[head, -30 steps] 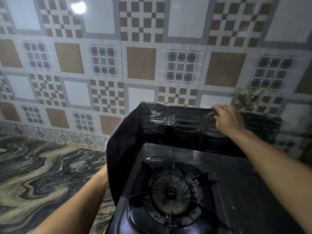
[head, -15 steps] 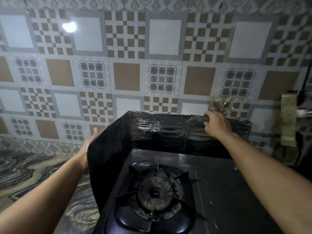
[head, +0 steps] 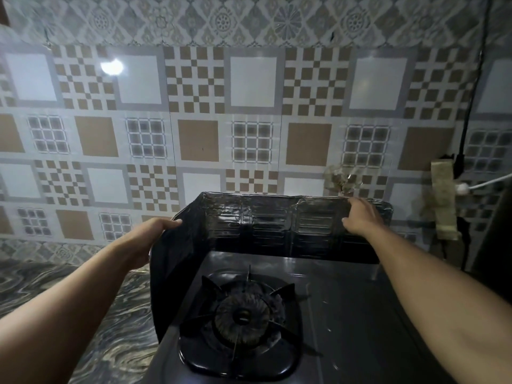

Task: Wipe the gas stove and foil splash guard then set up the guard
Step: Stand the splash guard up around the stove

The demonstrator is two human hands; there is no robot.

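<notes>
A dark gas stove (head: 354,309) fills the lower right, with one burner and its pan support (head: 243,317) at the front. The foil splash guard (head: 263,228) stands upright around the stove's back and left side, its left panel folded toward me. My left hand (head: 149,239) grips the top edge of the left panel from outside. My right hand (head: 360,217) holds the top edge of the back panel near its right end, fingers over the rim.
A patterned tiled wall (head: 199,139) rises right behind the guard. The marbled countertop (head: 83,300) lies to the left. On the right wall hang a taped socket block (head: 443,198), a black cable (head: 468,112) and a white plug (head: 461,188).
My left hand has come up from behind the left panel and now grips its top edge. The camera has tilted up and back, showing more wall. My right hand stays on the back panel.
</notes>
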